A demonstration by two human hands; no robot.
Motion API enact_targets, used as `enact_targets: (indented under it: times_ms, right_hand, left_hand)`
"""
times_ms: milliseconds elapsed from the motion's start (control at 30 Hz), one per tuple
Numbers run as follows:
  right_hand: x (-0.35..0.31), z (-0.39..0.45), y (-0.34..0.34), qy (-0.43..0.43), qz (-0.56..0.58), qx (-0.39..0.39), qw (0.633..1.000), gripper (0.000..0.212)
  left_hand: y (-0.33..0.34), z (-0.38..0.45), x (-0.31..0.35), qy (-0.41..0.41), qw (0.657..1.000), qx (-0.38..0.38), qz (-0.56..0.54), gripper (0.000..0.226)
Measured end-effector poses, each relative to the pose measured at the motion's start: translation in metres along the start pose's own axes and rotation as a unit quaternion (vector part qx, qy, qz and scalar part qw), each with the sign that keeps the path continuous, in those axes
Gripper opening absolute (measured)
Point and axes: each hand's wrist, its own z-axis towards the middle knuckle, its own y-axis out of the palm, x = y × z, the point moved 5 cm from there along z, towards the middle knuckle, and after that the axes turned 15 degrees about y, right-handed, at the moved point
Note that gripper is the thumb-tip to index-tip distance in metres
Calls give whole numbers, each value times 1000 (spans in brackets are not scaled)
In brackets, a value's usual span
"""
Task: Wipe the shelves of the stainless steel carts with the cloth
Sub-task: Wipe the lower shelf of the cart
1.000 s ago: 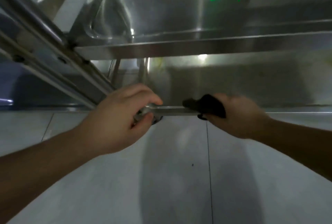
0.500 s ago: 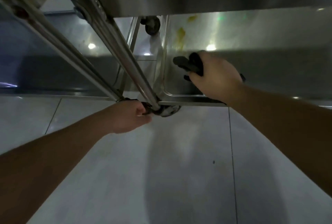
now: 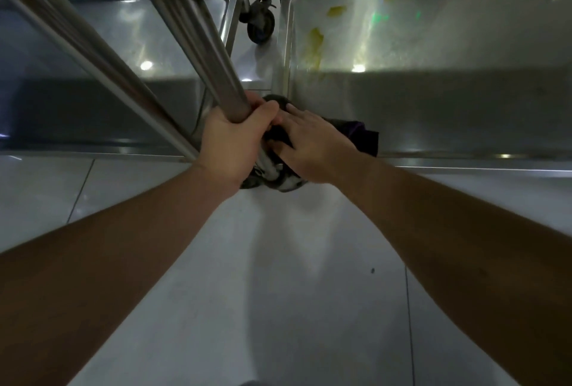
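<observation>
My left hand (image 3: 230,141) grips the cart post (image 3: 198,35), right hand (image 3: 312,144) presses the cloth (image 3: 362,134) flat-fingered at the bottom shelf (image 3: 433,113) corner; yellow smears (image 3: 315,41) remain.

Most of the dark cloth (image 3: 362,134) is buried under the right hand (image 3: 312,150), and the caster (image 3: 278,179) below both hands barely shows. The cart post (image 3: 198,38) and the stained bottom shelf (image 3: 433,100) run off frame.

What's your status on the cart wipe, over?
Left hand grips the cart post. Right hand presses dark cloth at bottom shelf corner. Yellow stains farther in. Nothing blocking.
</observation>
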Motion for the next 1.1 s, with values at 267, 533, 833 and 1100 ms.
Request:
enact_targets:
  times_ms: [267,533,833,1100]
  right_hand:
    - [123,-68,-43,120,-44,78,989,61]
    - [253,-82,-110,435,25,173,883,69]
    - [23,54,-27,207,10,124,970,63]
    - [62,51,-51,81,-21,96,992,58]
  left_hand:
    - [0,1,-1,16,998,45,33,29]
    - [3,1,-5,32,998,55,23,26]
    - [4,1,-5,27,998,64,4,25]
    - [5,-1,-8,28,997,69,-19,28]
